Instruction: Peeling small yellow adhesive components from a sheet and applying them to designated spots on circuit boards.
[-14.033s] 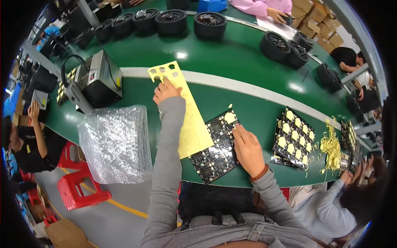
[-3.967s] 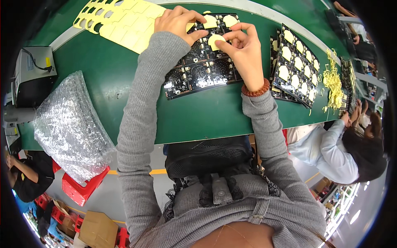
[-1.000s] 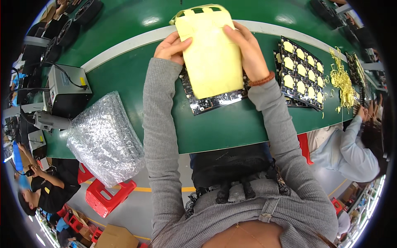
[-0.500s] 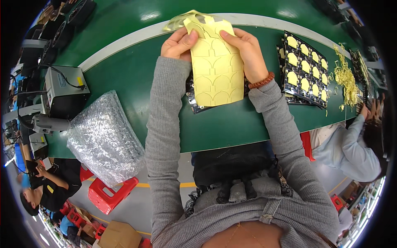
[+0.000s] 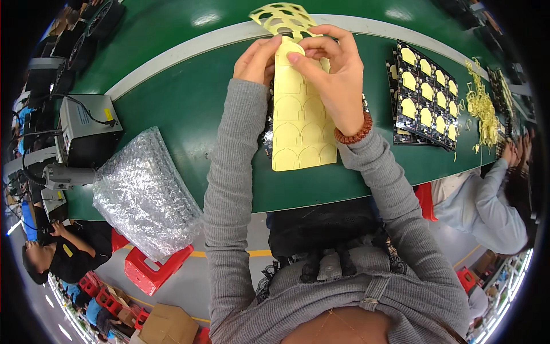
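Observation:
A yellow die-cut sheet (image 5: 302, 135) with rows of rounded, arch-topped pieces hangs between my hands above the green table. My left hand (image 5: 255, 62) is closed on the sheet's upper left edge. My right hand (image 5: 339, 77) is closed on the upper right part, its thumb pressing on the yellow face near a rounded piece. From the top trails a yellow lattice strip (image 5: 283, 18) with open holes, bent back beyond my fingers. Under the sheet lies a dark circuit board panel (image 5: 267, 137), mostly hidden.
Stacked black circuit board panels (image 5: 427, 92) bearing yellow pieces lie to the right, beside a heap of yellow scraps (image 5: 482, 106). At left are a bubble-wrap bag (image 5: 146, 189) overhanging the edge and a grey-black box device (image 5: 89, 123). A co-worker sits at far right.
The yellow sheet has come slightly nearer me. My right hand has shifted its grip onto the sheet's face, and the lattice strip now spreads out farther above the top edge.

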The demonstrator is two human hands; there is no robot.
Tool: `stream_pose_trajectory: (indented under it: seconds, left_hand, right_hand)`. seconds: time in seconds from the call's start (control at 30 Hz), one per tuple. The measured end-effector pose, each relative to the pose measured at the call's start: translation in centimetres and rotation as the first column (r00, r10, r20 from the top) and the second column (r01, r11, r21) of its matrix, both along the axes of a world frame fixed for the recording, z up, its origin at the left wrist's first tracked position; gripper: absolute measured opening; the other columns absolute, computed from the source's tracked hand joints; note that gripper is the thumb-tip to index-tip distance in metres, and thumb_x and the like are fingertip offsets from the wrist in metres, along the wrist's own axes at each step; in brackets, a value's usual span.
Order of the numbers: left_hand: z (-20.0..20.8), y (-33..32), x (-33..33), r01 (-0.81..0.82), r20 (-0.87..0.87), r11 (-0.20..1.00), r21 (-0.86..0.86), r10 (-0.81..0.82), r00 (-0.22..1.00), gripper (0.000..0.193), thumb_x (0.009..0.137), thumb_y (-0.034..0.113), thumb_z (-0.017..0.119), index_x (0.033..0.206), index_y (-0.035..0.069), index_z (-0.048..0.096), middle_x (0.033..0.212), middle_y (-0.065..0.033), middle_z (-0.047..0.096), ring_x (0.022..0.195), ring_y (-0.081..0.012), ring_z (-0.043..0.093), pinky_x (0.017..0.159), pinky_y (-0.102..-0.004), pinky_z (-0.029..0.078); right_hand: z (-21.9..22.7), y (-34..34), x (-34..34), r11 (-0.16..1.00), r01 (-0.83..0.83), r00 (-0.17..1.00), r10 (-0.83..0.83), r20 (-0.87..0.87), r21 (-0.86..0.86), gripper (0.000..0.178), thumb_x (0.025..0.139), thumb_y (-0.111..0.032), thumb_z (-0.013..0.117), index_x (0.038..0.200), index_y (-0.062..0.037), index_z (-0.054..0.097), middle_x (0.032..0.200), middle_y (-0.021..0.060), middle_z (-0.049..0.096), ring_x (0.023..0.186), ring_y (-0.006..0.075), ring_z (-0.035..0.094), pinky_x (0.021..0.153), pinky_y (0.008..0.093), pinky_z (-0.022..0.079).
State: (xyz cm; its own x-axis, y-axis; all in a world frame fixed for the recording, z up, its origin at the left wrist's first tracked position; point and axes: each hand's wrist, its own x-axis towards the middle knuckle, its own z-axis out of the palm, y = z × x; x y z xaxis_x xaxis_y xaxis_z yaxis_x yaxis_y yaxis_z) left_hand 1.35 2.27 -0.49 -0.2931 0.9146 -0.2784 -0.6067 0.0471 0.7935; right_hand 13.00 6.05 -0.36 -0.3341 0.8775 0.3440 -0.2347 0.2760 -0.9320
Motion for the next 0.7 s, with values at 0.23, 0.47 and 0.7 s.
stream_pose_trajectory:
  seconds: [0.23,0.47,0.7]
  left_hand:
    - [-2.0,-0.4,-2.5,0.034,-0.034,0.974,-0.223,-0.042,0.999,0.029,0.085,0.026,0.052,0.099,0.001,0.056,0.087,-0.0086,0.061,0.075,-0.0159,0.059,0.068,-0.0273,0.049]
    - [-0.5,-3.5,-9.2,-0.402,-0.880,0.902,-0.157,0.057,0.472,0.030,0.073,0.016,0.068,0.094,-0.001,0.054,0.079,-0.0069,0.062,0.067,-0.0169,0.059,0.060,-0.0285,0.048]
    - [4.1,-6.7,1.4,-0.181,-0.942,0.966,0.184,0.121,-0.314,0.040,0.073,0.012,0.066,0.109,0.002,0.051,0.104,-0.0155,0.055,0.093,-0.0267,0.055,0.078,-0.0348,0.045]
  right_hand:
    - [0.6,-0.3,-0.1,0.953,0.096,0.991,-0.063,-0.121,0.288,0.044,0.069,0.002,0.068,0.103,-0.0017,0.040,0.084,0.0060,0.059,0.076,0.0108,0.053,0.072,0.0235,0.043]
    - [0.3,-0.6,8.0,0.998,0.049,0.994,-0.044,0.100,-0.044,0.045,0.070,0.002,0.067,0.103,-0.0017,0.037,0.080,0.0044,0.057,0.072,0.0099,0.050,0.068,0.0228,0.042]
    - [-1.9,-3.4,12.1,0.995,0.097,0.901,-0.074,0.427,-0.031,0.044,0.071,0.001,0.066,0.104,-0.0016,0.037,0.076,0.0030,0.055,0.068,0.0087,0.047,0.065,0.0217,0.040]
